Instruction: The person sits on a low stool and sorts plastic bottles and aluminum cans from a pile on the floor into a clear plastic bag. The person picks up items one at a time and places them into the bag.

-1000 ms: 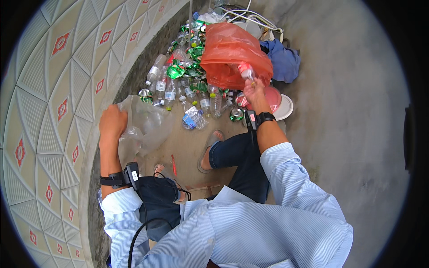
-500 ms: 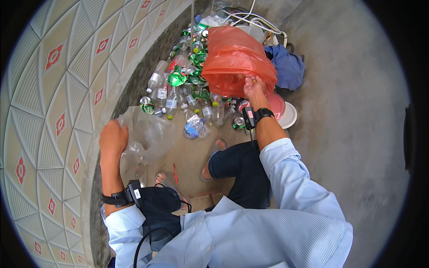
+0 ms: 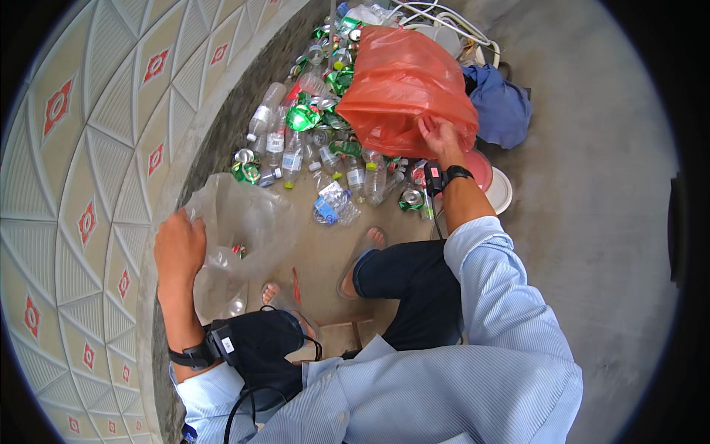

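My left hand [image 3: 180, 246] is closed on the rim of a clear plastic bag [image 3: 248, 213], which hangs open beside it. A crushed can shows dimly through the bag's thin wall. On the right, my right hand [image 3: 442, 140] grips the near edge of a large red plastic bag [image 3: 405, 81]; its fingertips are partly lost in the folds. The bag looks puffed up and lies over part of a heap of empty plastic bottles [image 3: 292, 157] and crushed green cans [image 3: 303, 117]. What the red bag holds is hidden.
A patterned tile wall [image 3: 89, 170] with a concrete ledge curves along the left. Beyond the red bag lie a blue cloth [image 3: 499, 107] and white cables [image 3: 473, 37]. A white round lid [image 3: 500, 191] sits at its right. A red stick [image 3: 296, 285] lies near my sandalled feet.
The red bag's mouth, gaping before, now looks mostly folded over. My right hand has shifted slightly right in the view; a red-and-green can now shows through the clear bag.
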Action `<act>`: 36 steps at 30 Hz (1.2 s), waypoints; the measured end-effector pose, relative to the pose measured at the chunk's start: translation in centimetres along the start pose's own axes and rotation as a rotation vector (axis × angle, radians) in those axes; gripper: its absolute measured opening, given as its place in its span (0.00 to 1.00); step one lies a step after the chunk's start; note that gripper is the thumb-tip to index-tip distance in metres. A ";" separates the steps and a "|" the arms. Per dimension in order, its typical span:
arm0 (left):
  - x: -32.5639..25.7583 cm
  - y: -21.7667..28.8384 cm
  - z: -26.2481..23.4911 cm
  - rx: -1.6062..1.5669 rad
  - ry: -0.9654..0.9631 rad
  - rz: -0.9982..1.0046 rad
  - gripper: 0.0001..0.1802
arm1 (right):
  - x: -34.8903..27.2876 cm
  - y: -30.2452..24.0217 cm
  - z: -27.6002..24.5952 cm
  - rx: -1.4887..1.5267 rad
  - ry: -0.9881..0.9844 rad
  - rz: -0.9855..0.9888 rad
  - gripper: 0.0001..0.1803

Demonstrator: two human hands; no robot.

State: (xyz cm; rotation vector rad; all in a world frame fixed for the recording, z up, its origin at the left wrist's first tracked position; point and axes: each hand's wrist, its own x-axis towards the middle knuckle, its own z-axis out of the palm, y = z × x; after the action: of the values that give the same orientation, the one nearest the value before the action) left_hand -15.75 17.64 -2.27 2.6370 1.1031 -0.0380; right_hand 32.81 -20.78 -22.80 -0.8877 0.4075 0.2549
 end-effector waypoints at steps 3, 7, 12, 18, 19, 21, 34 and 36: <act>-0.3 -0.8 -0.1 0.007 0.085 0.049 0.17 | -1.4 1.2 -0.1 -0.191 0.027 0.087 0.13; -0.5 -1.9 -0.4 0.018 0.067 -0.023 0.18 | -3.6 4.4 0.5 -0.547 -0.055 0.341 0.11; -0.9 -2.9 -0.5 -0.034 -0.004 -0.114 0.19 | -6.0 10.0 0.8 -0.755 -0.264 0.611 0.07; -1.3 -4.0 -0.8 0.007 0.022 -0.062 0.19 | -6.4 18.6 -0.5 -1.358 -0.368 0.394 0.09; -1.4 -3.8 -0.8 -0.014 -0.013 -0.044 0.19 | -6.6 20.1 -0.4 -1.571 -0.502 0.230 0.09; -1.4 -3.1 -0.6 -0.067 -0.085 -0.029 0.18 | -6.3 20.7 0.9 -2.415 -0.833 -0.515 0.14; -0.9 0.0 0.2 0.028 -0.156 -0.077 0.17 | -8.6 20.9 3.6 -2.288 -0.525 -0.529 0.14; -0.9 0.0 0.3 0.016 -0.147 -0.065 0.17 | -8.4 21.5 2.9 -2.228 -0.485 -0.577 0.14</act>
State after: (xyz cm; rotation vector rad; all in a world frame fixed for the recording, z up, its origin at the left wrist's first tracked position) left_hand -16.43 16.95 -2.41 2.5646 1.1423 -0.2504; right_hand 17.84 -5.79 -32.38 -2.9293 -0.9083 0.3095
